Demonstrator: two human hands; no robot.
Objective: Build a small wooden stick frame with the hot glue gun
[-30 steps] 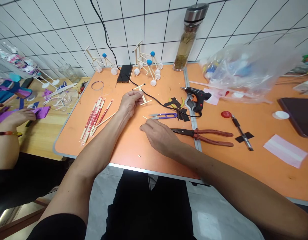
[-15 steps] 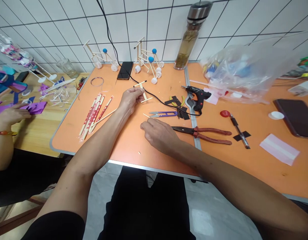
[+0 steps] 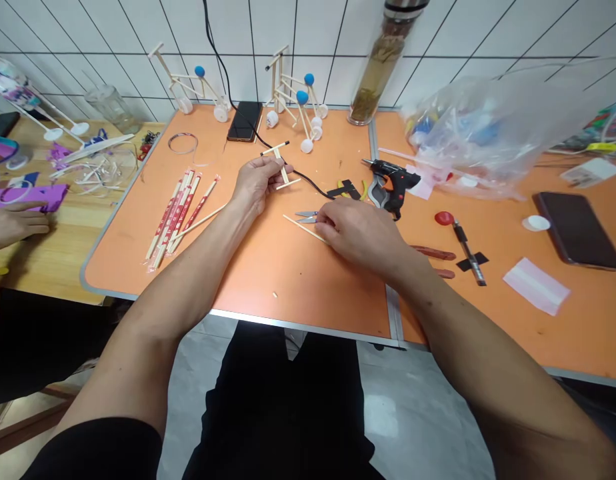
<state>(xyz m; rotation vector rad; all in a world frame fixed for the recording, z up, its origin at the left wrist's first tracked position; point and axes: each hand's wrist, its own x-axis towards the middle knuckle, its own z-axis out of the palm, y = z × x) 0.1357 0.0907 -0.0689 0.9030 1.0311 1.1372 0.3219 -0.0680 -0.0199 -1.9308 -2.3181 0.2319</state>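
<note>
My left hand [image 3: 255,185] is closed on a small frame of glued wooden sticks [image 3: 281,164], held just above the orange table [image 3: 268,280]. My right hand [image 3: 361,233] lies to its right with curled fingers pinching a thin wooden stick [image 3: 302,227] that points left across the table. This hand covers most of the purple snips [image 3: 305,215] and the jaws of the red-handled pliers [image 3: 433,253]. A black cable [image 3: 308,180] runs under the stick frame.
Wrapped chopsticks [image 3: 181,210] lie to the left. A glue gun [image 3: 391,180], a craft knife [image 3: 468,250], pink paper [image 3: 535,285], a phone [image 3: 578,230] and a plastic bag [image 3: 488,133] are on the right. Stick models [image 3: 293,100], another phone [image 3: 245,121] and a bottle [image 3: 378,73] stand at the back. Another person's hand [image 3: 13,223] rests far left.
My right hand moved right and away from me, over the snips and pliers, taking up a thin stick. My left hand kept hold of the stick frame. The camera tilted down.
</note>
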